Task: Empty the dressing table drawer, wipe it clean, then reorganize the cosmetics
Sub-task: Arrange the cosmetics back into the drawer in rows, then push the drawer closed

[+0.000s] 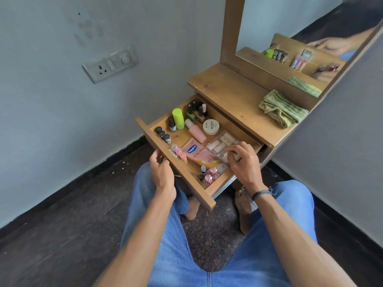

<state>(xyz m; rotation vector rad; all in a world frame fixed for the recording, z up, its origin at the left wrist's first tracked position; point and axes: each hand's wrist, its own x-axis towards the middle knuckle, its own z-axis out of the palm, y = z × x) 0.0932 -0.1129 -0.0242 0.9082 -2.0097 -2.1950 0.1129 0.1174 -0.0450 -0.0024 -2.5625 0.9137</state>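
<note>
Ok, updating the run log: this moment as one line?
drawer open, full | left hand grips drawer front | right hand at clear case, grasp unclear | cloth on tabletop

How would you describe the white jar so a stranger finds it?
Look into the open wooden drawer below the mirror. Toward its back, beside the pink bottle, sits the white jar. It alone is flat, round and lettered on top.

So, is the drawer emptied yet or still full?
Still full. The open drawer holds a pink tube, a round jar, a green stick and many small bottles.
</note>
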